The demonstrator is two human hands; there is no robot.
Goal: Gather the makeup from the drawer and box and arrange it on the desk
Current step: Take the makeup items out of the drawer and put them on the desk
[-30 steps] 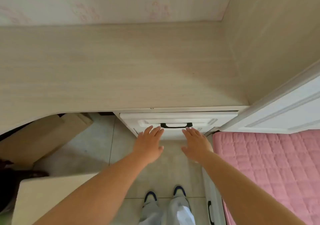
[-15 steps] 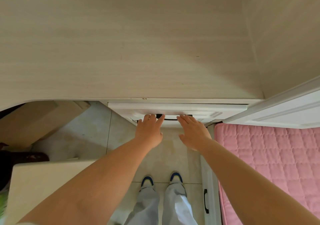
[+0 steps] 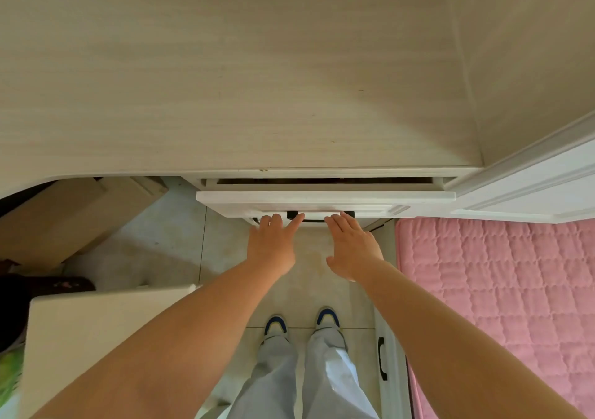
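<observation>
A white drawer (image 3: pixel 325 198) under the pale wooden desk (image 3: pixel 225 80) stands pulled out a little, with a narrow dark gap behind its front. Nothing inside it can be made out. My left hand (image 3: pixel 273 244) reaches to the left end of the drawer's black handle (image 3: pixel 317 220), and my right hand (image 3: pixel 352 244) reaches to its right end. Both hands' fingertips go over the handle and are hidden by the drawer front. A cardboard box (image 3: pixel 80 212) sits on the floor under the desk at the left. No makeup is in view.
A pink quilted bed (image 3: pixel 499 290) fills the right side, with a white panelled board (image 3: pixel 531 193) above it. A white flat surface (image 3: pixel 96 322) lies at the lower left. Below the bed edge sits another black handle (image 3: pixel 382 357). My feet stand on the tiled floor (image 3: pixel 161 241).
Both hands moved forward to the black handle and took hold of it. The drawer front has come out from the desk, opening a narrow gap. The camera tilted further down.
</observation>
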